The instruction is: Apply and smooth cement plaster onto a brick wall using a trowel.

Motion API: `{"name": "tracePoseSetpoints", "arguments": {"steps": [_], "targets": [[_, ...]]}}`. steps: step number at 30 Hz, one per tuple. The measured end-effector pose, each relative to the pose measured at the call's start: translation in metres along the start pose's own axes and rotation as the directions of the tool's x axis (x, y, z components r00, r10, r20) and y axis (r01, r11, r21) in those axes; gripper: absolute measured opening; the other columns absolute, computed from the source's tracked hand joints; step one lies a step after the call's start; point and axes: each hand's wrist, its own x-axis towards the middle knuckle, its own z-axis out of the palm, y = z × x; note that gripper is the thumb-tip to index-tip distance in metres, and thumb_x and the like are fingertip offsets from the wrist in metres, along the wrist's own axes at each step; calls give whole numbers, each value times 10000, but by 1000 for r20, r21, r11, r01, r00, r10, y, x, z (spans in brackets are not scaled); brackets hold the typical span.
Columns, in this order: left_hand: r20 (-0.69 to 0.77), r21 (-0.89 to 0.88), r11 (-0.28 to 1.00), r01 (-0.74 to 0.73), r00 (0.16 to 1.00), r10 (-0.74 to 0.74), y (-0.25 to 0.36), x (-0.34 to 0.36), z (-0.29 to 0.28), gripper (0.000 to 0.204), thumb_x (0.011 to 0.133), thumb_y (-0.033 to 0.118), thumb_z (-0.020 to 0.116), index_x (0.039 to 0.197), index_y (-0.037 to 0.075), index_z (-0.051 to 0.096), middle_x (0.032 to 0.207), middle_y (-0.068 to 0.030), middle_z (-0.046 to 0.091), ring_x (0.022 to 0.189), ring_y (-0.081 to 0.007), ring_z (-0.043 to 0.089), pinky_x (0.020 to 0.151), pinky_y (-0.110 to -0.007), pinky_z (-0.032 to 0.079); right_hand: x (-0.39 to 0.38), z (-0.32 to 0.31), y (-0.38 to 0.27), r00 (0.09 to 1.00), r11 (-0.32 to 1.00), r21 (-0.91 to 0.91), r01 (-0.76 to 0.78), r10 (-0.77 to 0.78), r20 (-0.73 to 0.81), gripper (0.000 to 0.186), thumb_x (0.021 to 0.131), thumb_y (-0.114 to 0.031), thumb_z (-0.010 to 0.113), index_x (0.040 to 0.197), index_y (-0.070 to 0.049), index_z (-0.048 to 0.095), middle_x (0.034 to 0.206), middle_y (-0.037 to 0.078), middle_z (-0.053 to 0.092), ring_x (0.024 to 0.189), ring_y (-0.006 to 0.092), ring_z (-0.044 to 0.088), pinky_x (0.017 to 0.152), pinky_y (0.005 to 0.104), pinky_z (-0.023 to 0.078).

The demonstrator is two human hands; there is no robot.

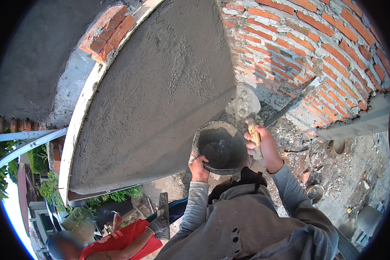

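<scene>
In my left hand (pixel 199 167) is the near left rim of a round dark bucket (pixel 212 128), thumb over the edge. Wet grey mortar (pixel 221 151) lies in its bottom. My right hand (pixel 268 151) is wrapped around the wooden handle of a trowel (pixel 255 139), just right of the bucket. Lumpy mortar covers part of the trowel's blade (pixel 246 100), which is beyond the bucket, by the corner where a grey plastered surface (pixel 147 95) meets a brick wall (pixel 290 52). Whether my right fingers touch the bucket's rim I cannot tell.
Broken bricks (pixel 108 34) sit on the plastered surface's pale edge. A long straight bar (pixel 294 100) leans on the brick wall. Rubble, a hammer-like tool (pixel 296 152) and a small bucket (pixel 315 193) lie at right. A person in red (pixel 121 242) holds a flat tool (pixel 163 216) at lower left.
</scene>
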Motion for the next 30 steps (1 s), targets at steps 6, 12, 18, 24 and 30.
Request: {"name": "tracePoseSetpoints", "arguments": {"steps": [6, 12, 18, 24, 30], "targets": [[-141, 113, 989, -96, 984, 111, 9, -23, -36, 624, 553, -192, 390, 1096, 10, 623, 971, -85, 660, 832, -213, 628, 563, -238, 479, 84, 113, -42, 461, 488, -45, 871, -847, -265, 483, 992, -244, 453, 1414, -118, 255, 879, 49, 509, 628, 133, 481, 477, 252, 405], [-270, -6, 999, 32, 962, -33, -12, -32, -106, 629, 581, -170, 379, 1141, 15, 598, 1029, -105, 643, 888, -251, 620, 705, -328, 528, 189, 87, 52, 528, -250, -823, 510, -664, 529, 406, 922, -221, 531, 1287, -59, 458, 1041, 222, 583, 854, 414, 606, 681, 478, 502], [-258, -11, 997, -82, 963, 76, -4, -62, -83, 606, 596, -189, 409, 1126, 11, 623, 1031, -87, 660, 850, -190, 617, 583, -249, 483, 14, -40, 140, 832, 148, -919, 366, -494, 252, 453, 911, -148, 528, 1305, 43, 412, 1195, 277, 544, 1096, 415, 545, 911, 439, 450], [-120, 198, 972, -130, 981, 155, 14, -69, -41, 601, 580, -186, 408, 1103, -4, 643, 994, -61, 660, 813, -161, 599, 574, -230, 463, -37, -30, 58, 934, -139, -928, 345, 148, 325, 424, 882, -190, 537, 1218, 62, 476, 1061, 278, 581, 968, 405, 576, 834, 427, 483], [342, 468, 779, -417, 898, 276, 46, -90, 12, 690, 535, -151, 440, 1192, -34, 615, 1134, -86, 646, 1014, -164, 593, 783, -223, 472, 36, -80, 79, 854, 88, -867, 490, 151, 498, 377, 915, -256, 461, 1116, 58, 522, 889, 230, 611, 793, 386, 628, 744, 434, 517]]}}
